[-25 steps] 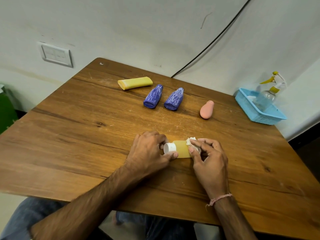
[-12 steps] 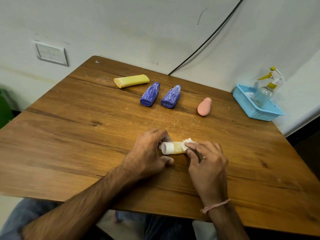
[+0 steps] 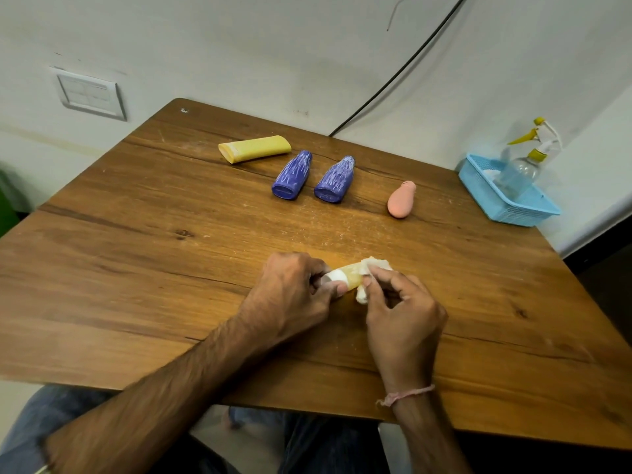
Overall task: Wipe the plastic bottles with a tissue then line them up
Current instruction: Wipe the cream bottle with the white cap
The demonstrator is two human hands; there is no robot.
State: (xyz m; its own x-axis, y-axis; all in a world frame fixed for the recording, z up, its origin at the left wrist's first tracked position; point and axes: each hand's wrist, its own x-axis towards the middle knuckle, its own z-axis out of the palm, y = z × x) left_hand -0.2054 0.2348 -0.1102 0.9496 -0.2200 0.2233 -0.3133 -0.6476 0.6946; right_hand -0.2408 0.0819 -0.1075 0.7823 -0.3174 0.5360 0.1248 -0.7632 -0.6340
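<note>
Shifted: tissue [image 3: 371, 265] along bottle [image 3: 350, 278]; wooden table [image 3: 136, 268], white wall [image 3: 239, 46].

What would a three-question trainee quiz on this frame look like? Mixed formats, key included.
1. True or false: the left hand grips the white-capped tube while the right hand holds the tissue against it.
2. The spray bottle stands: A) in the blue basket B) on the floor C) on a shelf.
3. How many bottles lie flat, untouched, on the table?
Key: 1 true; 2 A; 3 four.
</note>
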